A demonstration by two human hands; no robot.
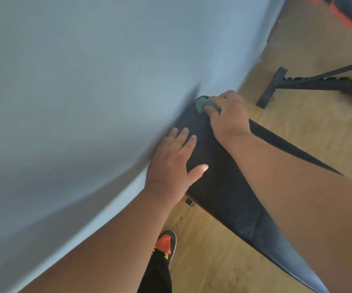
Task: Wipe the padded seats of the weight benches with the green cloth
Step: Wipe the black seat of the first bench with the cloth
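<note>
A long black padded bench seat (219, 187) runs from the lower right up to the wall. At its far end my right hand (226, 114) presses a bunched green cloth (201, 103) onto the pad, fingers curled over the cloth. My left hand (173, 163) lies flat on the left edge of the pad, fingers straight and spread, holding nothing. Most of the cloth is hidden under my right hand.
A pale blue wall (86, 102) stands close on the left, touching the bench's far end. A black metal frame foot (273, 87) of another bench sits on the wooden floor (211, 256) at the right. My shoe (166, 243) is beside the bench.
</note>
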